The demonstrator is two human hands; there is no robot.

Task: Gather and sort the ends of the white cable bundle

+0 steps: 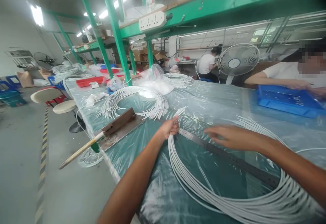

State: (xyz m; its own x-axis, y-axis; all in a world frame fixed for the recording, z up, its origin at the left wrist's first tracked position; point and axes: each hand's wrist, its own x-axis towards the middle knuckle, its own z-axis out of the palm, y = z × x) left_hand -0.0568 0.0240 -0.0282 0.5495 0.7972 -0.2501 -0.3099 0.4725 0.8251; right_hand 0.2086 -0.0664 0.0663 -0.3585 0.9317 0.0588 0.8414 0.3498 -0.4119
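Observation:
My left hand is closed around one end of a bundle of white cables, with the cut tips sticking out above the fingers. The bundle curves down and round to the right in a wide loop under my right forearm. My right hand hovers over the middle of the loop, slightly blurred, its fingers apart and holding nothing. A metal ruler lies on the table inside the loop, running from beside my left hand to the lower right.
Another cable coil and a wooden-handled metal cutter lie to the left. Behind are plastic bags, a third coil and a fan. A person at right touches a blue tray. A green shelf frame spans overhead.

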